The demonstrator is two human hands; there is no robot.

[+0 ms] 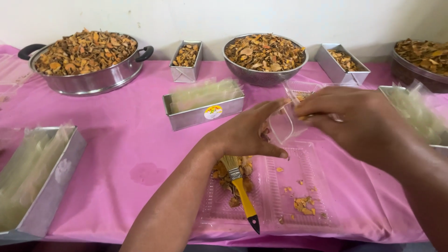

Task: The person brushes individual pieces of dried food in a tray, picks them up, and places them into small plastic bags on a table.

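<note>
Both hands meet over the near middle of the pink-clothed desk. The left hand and the right hand each pinch an edge of a small clear plastic pouch, holding its mouth apart; a few orange-brown dried chips show inside. Below lies a clear ribbed plastic tray with scattered chips and a yellow-handled brush. Judging by this, the mouth is best kept wide and directly above the tray, so spilled pieces land there. Farther off stand a wide steel pot of dried chips and a steel mesh bowl.
</note>
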